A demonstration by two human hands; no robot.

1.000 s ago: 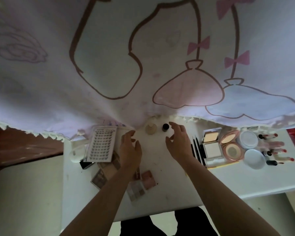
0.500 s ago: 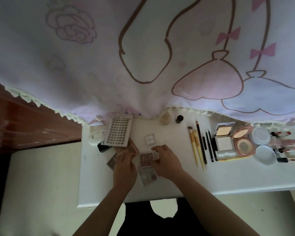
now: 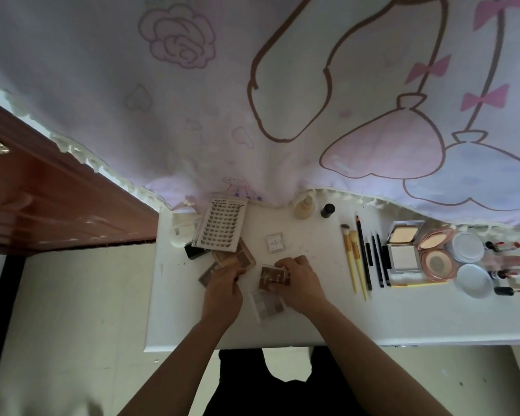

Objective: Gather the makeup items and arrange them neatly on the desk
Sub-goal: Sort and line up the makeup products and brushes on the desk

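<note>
On the white desk point(image 3: 373, 322), my right hand point(image 3: 299, 285) grips a small brown eyeshadow palette point(image 3: 271, 277) near the middle. My left hand point(image 3: 222, 291) rests with its fingers on a pile of brown palettes point(image 3: 234, 258) to the left; whether it grips one is unclear. A clear grey-toned palette point(image 3: 266, 304) lies between my wrists. A small square clear case point(image 3: 274, 242) sits just beyond my hands. A tray of false lashes point(image 3: 221, 225) lies at the back left.
Brushes and pencils point(image 3: 362, 259) lie in a row to the right, then open powder compacts point(image 3: 403, 250), round white lids point(image 3: 467, 247) and lipsticks point(image 3: 506, 265). A beige bottle point(image 3: 304, 208) and a black cap point(image 3: 327, 210) stand by the curtain point(image 3: 252, 100). A brown cabinet point(image 3: 42, 199) is on the left.
Both hands pulled back from the bottles at the rear to the palettes at the desk's middle. My right hand has taken hold of the brown palette; the view shifted left.
</note>
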